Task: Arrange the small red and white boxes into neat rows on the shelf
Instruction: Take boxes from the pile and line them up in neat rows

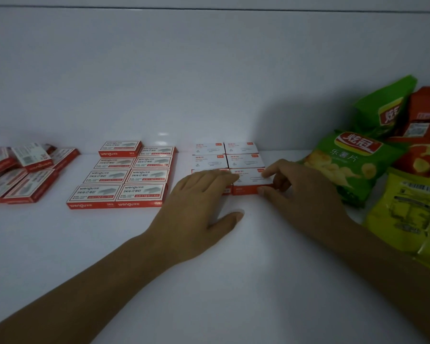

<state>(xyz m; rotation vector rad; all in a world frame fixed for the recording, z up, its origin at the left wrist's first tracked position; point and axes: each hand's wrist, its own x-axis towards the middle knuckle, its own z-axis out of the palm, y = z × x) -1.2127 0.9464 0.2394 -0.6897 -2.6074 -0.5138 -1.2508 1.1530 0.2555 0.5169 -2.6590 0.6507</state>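
1. Nearest us, the smooth white shelf surface (209, 281) carries two bare forearms that reach in from the bottom edge.
2. The left hand (199, 202) lies flat and relaxed. Its thumb is spread on the shelf, and its straight fingers rest on the front-left corner of a block of small white-topped, red-sided cardboard boxes (210, 161).
3. The right hand (301, 194) pinches the front-right box (251, 181) of that block. We see the thumb pressed on its red front face and a curled fingertip at its far right top edge. The box sits on the shelf, touching its neighbours.
4. The block stands two across and three deep, reaching the back wall.
5. Left of it, well apart, a tidy double column of red staple boxes with white printed lids (129, 175) lies flat.
6. Farther left is a loose heap of the same red boxes (23, 170), some of them tilted.
7. On the right, a yellow snack bag (407, 214) lies nearest, then a green crisp bag (353, 165) just beside the right hand. Red packets (422, 115) are behind.
8. A plain white back wall (209, 70) closes the shelf, and the light is dim.
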